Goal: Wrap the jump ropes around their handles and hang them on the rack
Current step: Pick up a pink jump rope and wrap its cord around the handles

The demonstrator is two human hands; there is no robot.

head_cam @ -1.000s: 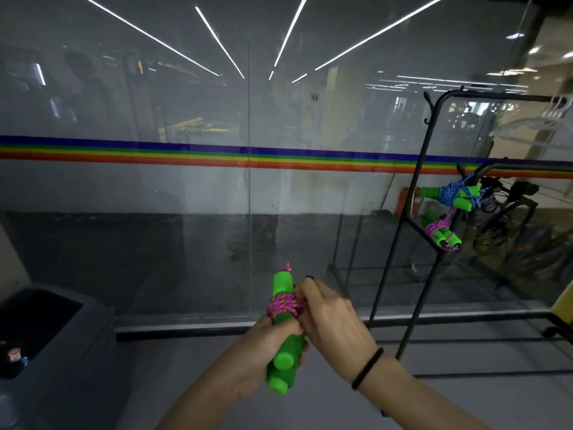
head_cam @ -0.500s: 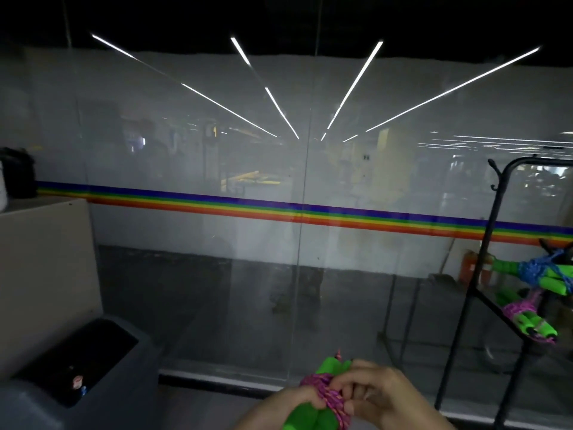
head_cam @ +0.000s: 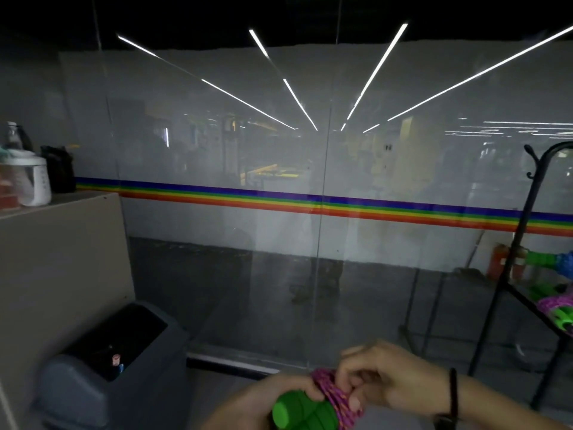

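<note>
At the bottom of the head view, green jump-rope handles (head_cam: 302, 412) with pink-purple rope (head_cam: 333, 395) coiled round them are held in front of me. My left hand (head_cam: 263, 405) grips the handles from below and the left. My right hand (head_cam: 390, 378), a black band on its wrist, pinches the rope coil. At the right edge stands the black metal rack (head_cam: 524, 218). Two wrapped ropes hang on it: green handles with blue rope (head_cam: 547, 259) above, and green handles with pink rope (head_cam: 556, 308) below.
A glass wall with a rainbow stripe (head_cam: 310, 204) runs straight ahead. A grey bin (head_cam: 102, 370) stands low at the left beside a beige cabinet (head_cam: 59, 268), which carries a white jug (head_cam: 32, 178) and dark items on top.
The view has swung up and to the left, so my hands and the bundle have dropped to the bottom edge and the rack has slid to the right edge. Both hands stay on the bundle.
</note>
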